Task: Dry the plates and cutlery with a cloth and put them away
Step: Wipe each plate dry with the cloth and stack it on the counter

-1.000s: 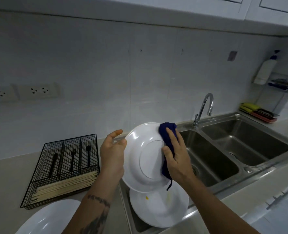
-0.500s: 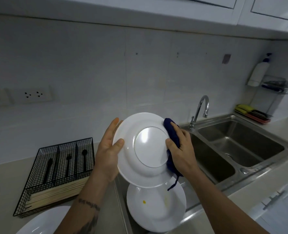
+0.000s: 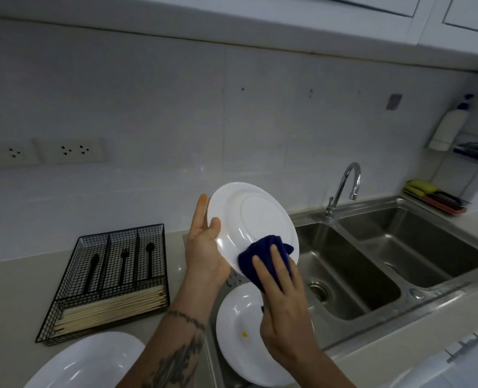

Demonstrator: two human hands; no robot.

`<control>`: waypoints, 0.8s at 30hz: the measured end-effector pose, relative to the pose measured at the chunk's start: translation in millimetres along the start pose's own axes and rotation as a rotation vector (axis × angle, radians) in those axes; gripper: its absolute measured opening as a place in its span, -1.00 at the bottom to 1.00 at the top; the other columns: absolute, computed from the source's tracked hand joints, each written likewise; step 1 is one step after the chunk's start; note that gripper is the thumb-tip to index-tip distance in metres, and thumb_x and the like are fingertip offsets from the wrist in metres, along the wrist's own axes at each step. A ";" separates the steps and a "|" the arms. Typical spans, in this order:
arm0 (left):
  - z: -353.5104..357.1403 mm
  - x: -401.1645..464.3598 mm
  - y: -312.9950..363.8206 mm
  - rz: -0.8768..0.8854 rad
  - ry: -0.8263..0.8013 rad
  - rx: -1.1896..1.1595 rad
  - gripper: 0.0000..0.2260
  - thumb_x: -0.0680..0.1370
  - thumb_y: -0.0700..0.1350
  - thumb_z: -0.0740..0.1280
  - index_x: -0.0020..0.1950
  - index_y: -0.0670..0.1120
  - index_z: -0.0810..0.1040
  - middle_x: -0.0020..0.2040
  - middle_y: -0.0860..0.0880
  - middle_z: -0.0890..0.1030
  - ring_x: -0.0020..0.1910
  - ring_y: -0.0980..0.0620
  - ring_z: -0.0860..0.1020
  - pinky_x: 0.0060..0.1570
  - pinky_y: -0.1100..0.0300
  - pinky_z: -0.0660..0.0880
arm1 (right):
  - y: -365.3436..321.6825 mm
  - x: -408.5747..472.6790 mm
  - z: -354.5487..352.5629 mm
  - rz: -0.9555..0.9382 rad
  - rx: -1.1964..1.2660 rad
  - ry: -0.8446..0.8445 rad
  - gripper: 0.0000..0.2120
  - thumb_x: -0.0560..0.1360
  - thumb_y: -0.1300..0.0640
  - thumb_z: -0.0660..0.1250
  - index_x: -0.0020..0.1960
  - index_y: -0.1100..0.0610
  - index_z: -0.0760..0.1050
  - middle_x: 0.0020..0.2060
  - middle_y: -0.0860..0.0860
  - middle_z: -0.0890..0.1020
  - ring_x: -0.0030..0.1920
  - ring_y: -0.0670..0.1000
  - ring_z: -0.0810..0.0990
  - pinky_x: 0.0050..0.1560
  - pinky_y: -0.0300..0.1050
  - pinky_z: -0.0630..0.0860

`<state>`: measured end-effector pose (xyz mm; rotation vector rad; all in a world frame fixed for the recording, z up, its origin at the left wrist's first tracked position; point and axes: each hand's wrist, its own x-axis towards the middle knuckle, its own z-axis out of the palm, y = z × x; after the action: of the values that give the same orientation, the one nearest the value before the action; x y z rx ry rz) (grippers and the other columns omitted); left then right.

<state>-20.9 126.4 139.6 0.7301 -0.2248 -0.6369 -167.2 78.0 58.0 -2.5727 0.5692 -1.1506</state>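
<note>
Above the near-left corner of the sink (image 3: 394, 275), you hold a white plate (image 3: 249, 219) tilted up on edge, its underside facing you. Your left hand (image 3: 204, 247) grips its left rim, thumb curled over the edge. Your right hand (image 3: 282, 303) presses a dark blue cloth (image 3: 263, 256) flat against the plate's lower right, fingers straight.

You appear to be drying the back of this plate. Next, you likely need to wipe any remaining wet areas, then set it down on the counter (image 3: 14, 289) without letting the rim slip.

Three plates are visible: the one held, a second plate (image 3: 237, 331) lying below it with a small yellow speck, and a third plate (image 3: 92, 359) at the near left. A wire cutlery tray (image 3: 111, 275) holds three black utensils and a bundle of pale chopsticks.
</note>
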 end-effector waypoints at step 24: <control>-20.2 -27.8 0.1 -0.085 -0.171 0.158 -0.57 0.64 -0.34 0.12 0.37 0.08 0.48 0.20 -0.02 0.66 0.11 -0.07 0.64 0.11 -0.03 0.60 | 22.8 93.0 -14.9 0.380 0.311 -0.097 -0.59 0.60 0.11 0.08 0.41 -0.15 0.32 0.35 -0.08 0.45 0.31 -0.01 0.40 0.41 0.07 0.29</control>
<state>-34.7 154.6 125.6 0.8414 -0.4071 -0.7695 -127.4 14.4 119.3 -2.1274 0.7497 -0.8992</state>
